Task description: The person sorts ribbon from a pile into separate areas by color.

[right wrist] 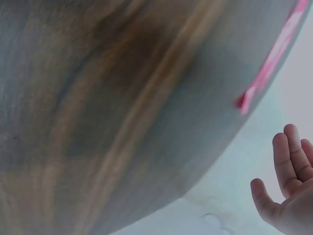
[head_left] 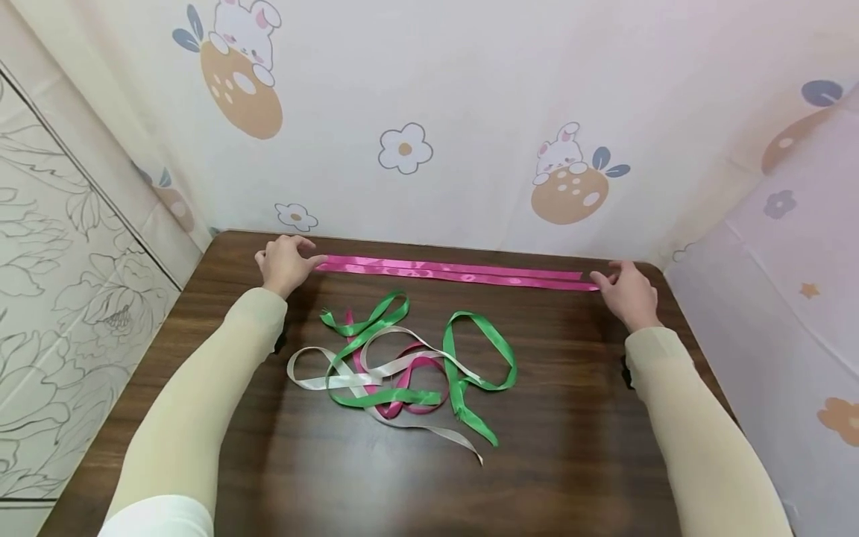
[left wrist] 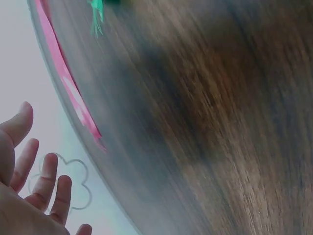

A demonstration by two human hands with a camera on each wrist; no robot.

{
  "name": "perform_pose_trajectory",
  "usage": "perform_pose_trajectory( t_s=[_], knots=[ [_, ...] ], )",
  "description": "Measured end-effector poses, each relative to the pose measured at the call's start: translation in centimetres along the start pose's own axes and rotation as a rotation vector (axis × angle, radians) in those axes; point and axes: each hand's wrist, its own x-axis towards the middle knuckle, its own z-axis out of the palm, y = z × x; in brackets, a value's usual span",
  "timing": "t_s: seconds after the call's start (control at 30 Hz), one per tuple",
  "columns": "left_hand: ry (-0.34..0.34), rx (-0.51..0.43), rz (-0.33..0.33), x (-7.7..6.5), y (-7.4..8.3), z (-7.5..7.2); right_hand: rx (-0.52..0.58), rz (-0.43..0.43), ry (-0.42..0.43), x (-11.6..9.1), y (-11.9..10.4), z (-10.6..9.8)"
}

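Note:
Two pink satin ribbons, an upper one [head_left: 416,265] and a lower one [head_left: 523,281], lie straight and side by side along the table's back edge. At their left ends is my left hand [head_left: 285,265], its fingers spread and loosely bent; the left wrist view shows it apart from the pink ribbon [left wrist: 71,85]. My right hand [head_left: 629,294] is by the right ends, where the lower ribbon reaches a little further. In the right wrist view its fingers are parted, with the pink ribbon [right wrist: 269,66] beyond them. Neither hand holds anything.
A loose tangle lies mid-table, with green ribbon [head_left: 416,397], white ribbon [head_left: 335,382] and more pink ribbon [head_left: 391,411] overlapping. The dark wooden table [head_left: 550,447] meets a patterned curtain [head_left: 470,97] at its back edge. Another patterned cloth [head_left: 758,298] hangs on the right.

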Motion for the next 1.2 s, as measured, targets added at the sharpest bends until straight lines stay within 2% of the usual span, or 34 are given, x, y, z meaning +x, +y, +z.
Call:
perform_pose_trajectory(
  t_s=[0.13,0.37,0.63,0.83,1.0,1.2],
  knots=[
    [-0.010,0.003,0.040,-0.5,0.4,-0.2,0.041,-0.073,0.030,-0.7,-1.8,-0.2],
    [-0.012,-0.025,0.151,-1.9,1.5,-0.6,0.087,-0.205,0.066,-2.9,-4.7,-1.0],
    [-0.045,-0.026,0.255,-4.6,3.0,-1.2,0.089,-0.311,0.081,-5.8,-7.0,-0.8],
    [-0.042,-0.058,0.322,-6.8,4.0,-1.2,0.086,-0.464,0.141,-8.3,-8.9,0.1],
    [-0.048,-0.080,0.401,-9.1,5.1,-0.6,0.093,-0.598,0.182,-10.5,-10.1,1.1],
    [-0.044,-0.066,0.487,-11.4,6.3,0.9,0.134,-0.688,0.159,-13.1,-12.0,2.4]
  ],
)
